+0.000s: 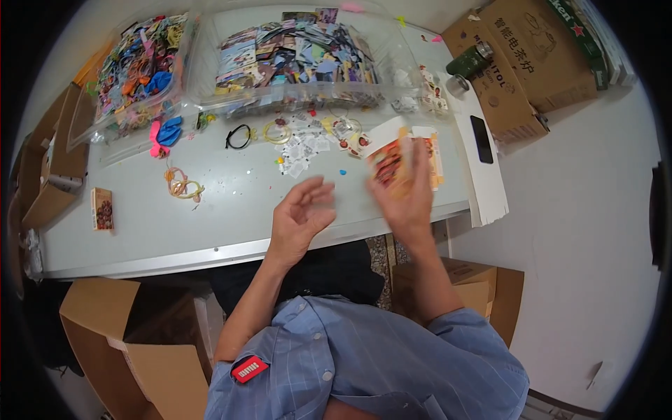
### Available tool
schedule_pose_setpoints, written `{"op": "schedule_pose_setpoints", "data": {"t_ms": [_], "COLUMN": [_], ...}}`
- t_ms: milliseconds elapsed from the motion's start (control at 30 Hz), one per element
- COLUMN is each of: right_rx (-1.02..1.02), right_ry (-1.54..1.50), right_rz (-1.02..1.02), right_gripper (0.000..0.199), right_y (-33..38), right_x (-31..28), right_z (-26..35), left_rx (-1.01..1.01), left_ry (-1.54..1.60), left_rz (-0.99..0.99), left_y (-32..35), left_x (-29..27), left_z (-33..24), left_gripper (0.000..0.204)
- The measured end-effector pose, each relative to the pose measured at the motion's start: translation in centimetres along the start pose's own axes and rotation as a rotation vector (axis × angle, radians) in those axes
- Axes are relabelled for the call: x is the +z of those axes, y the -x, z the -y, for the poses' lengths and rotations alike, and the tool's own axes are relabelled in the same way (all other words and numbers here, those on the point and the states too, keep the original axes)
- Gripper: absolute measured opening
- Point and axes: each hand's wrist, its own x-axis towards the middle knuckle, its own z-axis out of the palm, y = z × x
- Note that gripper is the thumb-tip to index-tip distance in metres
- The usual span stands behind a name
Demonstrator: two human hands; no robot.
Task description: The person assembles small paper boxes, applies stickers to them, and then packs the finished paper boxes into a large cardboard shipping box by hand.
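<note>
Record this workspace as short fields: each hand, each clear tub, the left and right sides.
Left hand: near the table's front edge, nothing visible in it
Right hand: over red-and-orange printed sheets, blurred; grip unclear
Left tub: tangled multicoloured bands
Right tub: heaped flat printed pieces
Left side: small box
Right side: black phone on a white surface

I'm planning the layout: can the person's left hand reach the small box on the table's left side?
Probably yes, with a stretch: the left hand looks empty, and nothing seems to block the small box.
</note>
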Motion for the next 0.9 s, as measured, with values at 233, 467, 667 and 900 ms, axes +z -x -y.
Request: {"op": "schedule_pose_setpoints", "data": {"t_ms": [233, 467, 667, 900], "right_rx": [0.124, 0.133, 0.029, -0.437], "right_ry": [-0.732, -0.840, -0.595, -0.202], "right_rz": [0.403, 0.482, 0.528, 0.295], "right_gripper": [0.111, 0.112, 0.092, 0.072], "right_y": [4.6, 5.6, 5.9, 4.1], "right_x": [5.6, 7.4, 7.9, 6.7], "right_z": [5.3, 5.7, 4.8, 5.8], "left_rx": [-0.282, -0.169, -0.246, -0.320], "left_ry": [0.030, 0.345, 0.295, 0.470], "left_rz": [0.191, 0.183, 0.143, 0.072], "left_y": [0.3, 1.9, 3.2, 5.9], "left_x": [-1.8, -3.5, -3.9, -5.0], "left_z": [-5.0, -3.9, -4.1, -3.3], "left_gripper": [0.109, 0.088, 0.071, 0.064]}}
